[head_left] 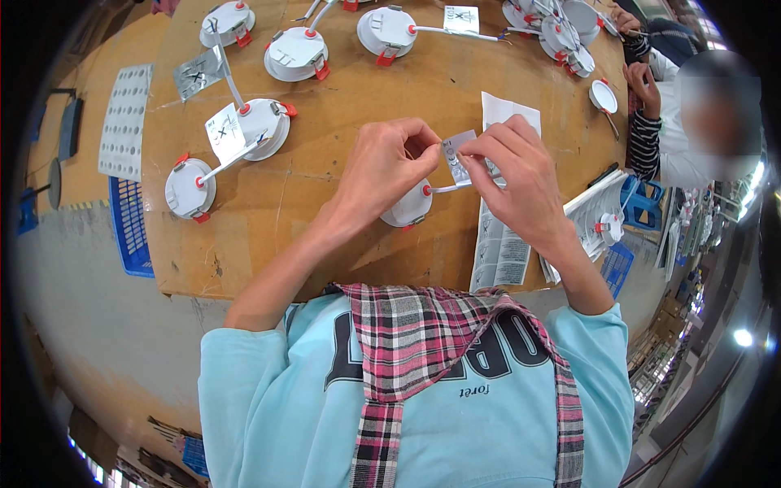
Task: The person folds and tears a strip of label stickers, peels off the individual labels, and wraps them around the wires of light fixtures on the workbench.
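Brown board makes up our worktop (342, 236), with bare floor showing beyond its left edge and a blue crate (130, 224) lying there beside a grey sheet of dots (124, 122).

Near the middle of the worktop, toward its near edge, we hold a small label (455, 156) between both hands. Our left hand (382, 167) pinches the label's left end with thumb and fingers; our right hand (517, 175) pinches its right side the same way. Both are closed on the label, so neither is free. The label sits on the white cord of a round white lamp (407, 207), which lies on the worktop just under our left hand, red clips showing at its rim. Whether the label is fully wrapped round the cord we cannot tell.

Just beside our right hand, a strip of label sheets (500, 244) runs from the near edge toward the far side.

At the left part of the worktop lie two labelled lamps (244, 134) joined by a cord, touching or nearly so. More lamps (297, 53) lie along the far edge, and a heap of lamps (557, 24) fills the far right corner.

At the right edge another person's hand (647, 85) rests near a single lamp (604, 96), in a striped sleeve (643, 142).
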{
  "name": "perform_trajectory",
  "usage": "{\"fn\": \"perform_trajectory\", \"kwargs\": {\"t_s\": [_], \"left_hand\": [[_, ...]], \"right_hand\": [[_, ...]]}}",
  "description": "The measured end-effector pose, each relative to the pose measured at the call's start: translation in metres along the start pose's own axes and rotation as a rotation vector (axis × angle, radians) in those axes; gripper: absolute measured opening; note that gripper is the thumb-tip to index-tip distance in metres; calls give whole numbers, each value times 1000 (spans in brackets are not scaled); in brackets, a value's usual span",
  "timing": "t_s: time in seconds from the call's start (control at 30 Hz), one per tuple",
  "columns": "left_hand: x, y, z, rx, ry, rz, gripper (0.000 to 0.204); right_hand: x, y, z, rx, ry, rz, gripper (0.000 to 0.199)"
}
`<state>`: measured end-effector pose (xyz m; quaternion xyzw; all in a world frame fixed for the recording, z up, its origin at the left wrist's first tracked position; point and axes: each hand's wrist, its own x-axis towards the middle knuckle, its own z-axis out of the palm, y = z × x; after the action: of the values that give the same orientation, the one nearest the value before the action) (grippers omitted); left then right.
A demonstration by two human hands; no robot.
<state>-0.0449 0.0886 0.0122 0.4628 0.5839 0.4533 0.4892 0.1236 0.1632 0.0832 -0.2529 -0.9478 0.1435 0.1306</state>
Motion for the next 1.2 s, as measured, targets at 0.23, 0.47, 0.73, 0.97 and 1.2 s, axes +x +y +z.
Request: {"fn": "perform_trajectory", "kwargs": {"t_s": [0.23,0.47,0.73,0.97,1.2], "left_hand": [[-8,9,14,436,183,262,6],[-9,9,20,660,292,426,5],[-6,9,20,640,298,410,5],[-5,12,17,490,231,292,5],[-5,12,15,377,185,196,8]], "right_hand": [[-2,-2,3,251,-146,313,11],[5,-1,4,295,-209,417,15],[6,2,8,300,-169,415,13],[5,3,11,308,-148,405,11],[5,3,8,375,-140,436,12]]}}
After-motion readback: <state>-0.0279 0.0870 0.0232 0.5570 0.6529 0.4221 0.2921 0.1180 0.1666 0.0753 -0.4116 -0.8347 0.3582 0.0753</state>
